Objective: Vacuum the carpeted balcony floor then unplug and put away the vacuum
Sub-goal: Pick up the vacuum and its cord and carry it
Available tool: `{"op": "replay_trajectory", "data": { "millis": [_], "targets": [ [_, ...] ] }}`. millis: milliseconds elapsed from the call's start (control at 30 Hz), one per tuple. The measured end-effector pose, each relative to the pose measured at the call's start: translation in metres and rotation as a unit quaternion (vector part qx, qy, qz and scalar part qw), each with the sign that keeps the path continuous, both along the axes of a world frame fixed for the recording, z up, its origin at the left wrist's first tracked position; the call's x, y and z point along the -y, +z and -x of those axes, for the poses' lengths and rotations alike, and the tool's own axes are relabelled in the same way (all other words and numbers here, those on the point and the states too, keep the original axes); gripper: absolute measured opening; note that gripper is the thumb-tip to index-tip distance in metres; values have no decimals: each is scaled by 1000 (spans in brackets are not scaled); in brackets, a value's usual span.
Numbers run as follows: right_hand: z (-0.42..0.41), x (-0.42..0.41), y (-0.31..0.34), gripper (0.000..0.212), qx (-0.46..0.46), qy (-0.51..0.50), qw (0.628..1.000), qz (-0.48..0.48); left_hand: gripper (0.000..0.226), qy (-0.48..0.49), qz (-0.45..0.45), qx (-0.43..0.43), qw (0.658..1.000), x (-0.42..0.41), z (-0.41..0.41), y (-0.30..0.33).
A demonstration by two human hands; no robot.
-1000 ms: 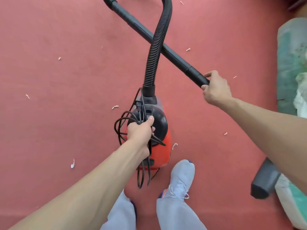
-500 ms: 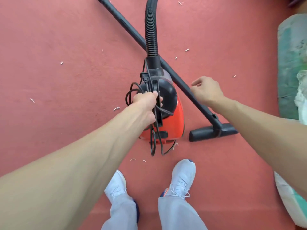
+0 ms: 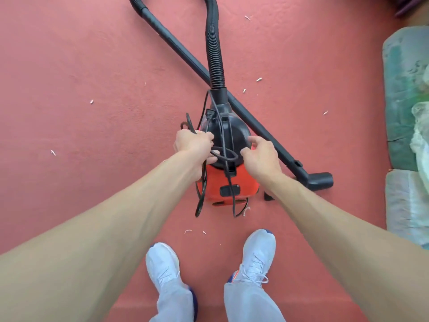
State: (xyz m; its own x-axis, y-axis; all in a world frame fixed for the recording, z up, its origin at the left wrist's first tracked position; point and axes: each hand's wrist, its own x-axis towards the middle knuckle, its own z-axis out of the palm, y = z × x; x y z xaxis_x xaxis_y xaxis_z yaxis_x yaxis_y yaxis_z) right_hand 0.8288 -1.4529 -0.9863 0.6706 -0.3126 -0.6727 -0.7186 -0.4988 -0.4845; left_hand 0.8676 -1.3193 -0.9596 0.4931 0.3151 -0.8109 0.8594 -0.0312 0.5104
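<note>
While left hand grips coiled cord, right hand, open beside it, should gather loose loops on vacuum.

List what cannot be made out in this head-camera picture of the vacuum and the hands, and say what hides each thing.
- Hose: its far bend, cut off by the top edge.
- Left hand: its fingertips' grip on the bundled cord, hidden by the hand's own back.
- Vacuum: its left flank, hidden by the left forearm.
- Right hand: touching the vacuum's dome or just above it, cannot tell.
- Floor nozzle: its underside.
</note>
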Motion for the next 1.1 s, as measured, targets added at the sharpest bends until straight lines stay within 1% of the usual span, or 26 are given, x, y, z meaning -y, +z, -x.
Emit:
{"op": "replay_trajectory", "data": {
  "millis": [67,100,167,200,300,367,433,467,533,600,667,700,733,800,867,900,933,967,1000,1033,1067,1100],
  "targets": [
    [14,-12,22,34,40,-42,998,2,6,22,-11,7,1000,-5,16,19],
    [22,-22,35,31,59,-48,997,-9,11,29,-22,11,999,-6,26,31],
    [40,-40,59,26,81,-38,995,-37,19,36,-33,8,999,-12,47,54],
    [49,-47,72,25,78,-23,996,-45,19,42,-25,-1,999,-16,58,66],
    [81,-66,110,29,95,47,993,-44,18,63,45,-22,997,-32,88,105],
    [98,-75,138,33,97,60,992,-45,20,71,94,-43,992,-44,102,131],
    [109,-82,165,34,73,104,992,-19,24,50,110,-79,989,-55,113,159],
    [114,-84,180,33,60,133,989,-5,25,20,107,-99,989,-62,117,174],
    [118,-89,214,21,48,147,988,-1,18,-60,94,-126,986,-73,121,206],
    [118,-88,250,7,51,115,992,1,14,-158,64,-120,978,-81,119,242],
    [113,-82,281,11,55,52,997,6,18,-290,15,-85,953,-90,114,278],
    [110,-78,295,15,53,23,998,15,21,-351,6,-78,933,-94,109,298],
    [107,-73,309,19,51,4,998,30,22,-394,18,-83,915,-98,104,318],
    [103,-63,339,30,62,-12,996,57,23,-430,77,-97,895,-103,95,359],
    [104,-57,370,45,55,-26,996,65,22,-436,120,-84,888,-104,87,398],
    [107,-56,383,48,47,-38,997,57,22,-434,138,-74,887,-104,85,416],
    [111,-55,395,46,39,-57,997,34,23,-435,161,-67,883,-104,84,432],
    [116,-56,408,39,33,-93,995,-6,23,-441,187,-62,876,-103,84,448],
    [123,-60,423,31,25,-144,987,-66,23,-451,207,-61,866,-103,86,461],
    [130,-64,440,33,28,-195,971,-132,24,-459,220,-61,859,-104,90,473],
    [140,-69,460,42,20,-245,949,-196,25,-463,226,-60,855,-106,95,483],
    [152,-73,478,47,22,-299,918,-261,26,-464,233,-58,853,-107,102,492]
  ]
}}
